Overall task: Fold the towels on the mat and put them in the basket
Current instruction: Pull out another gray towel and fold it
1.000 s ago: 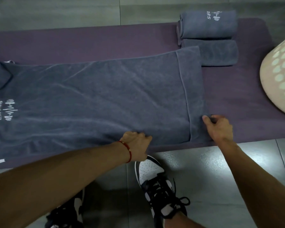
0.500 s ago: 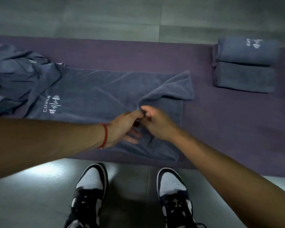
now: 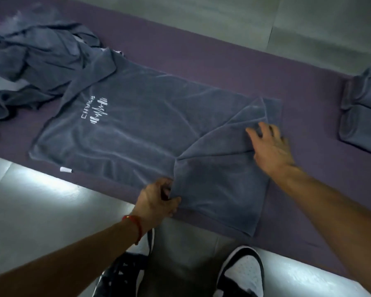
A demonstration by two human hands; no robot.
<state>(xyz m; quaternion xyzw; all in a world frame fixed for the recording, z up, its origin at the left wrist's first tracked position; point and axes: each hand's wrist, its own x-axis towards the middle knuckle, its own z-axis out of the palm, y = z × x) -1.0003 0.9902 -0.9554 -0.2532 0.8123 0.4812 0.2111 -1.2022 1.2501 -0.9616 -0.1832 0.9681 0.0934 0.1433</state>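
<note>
Towel (image 3: 137,133) lies flat on the mat (image 3: 201,61), long axis running L–R w/ the mat, logo end to the L, R end folded over onto itself. Crumpled pile (image 3: 30,54) sits far L, two rolled towels (image 3: 362,116) at R edge; basket not in view. I'd say step = first fold: smooth flap, square edges w/ the layer below before pressing. R hand (image 3: 270,146) is spread flat on the flap; L hand (image 3: 156,200) pinches the near edge at the fold.
</note>
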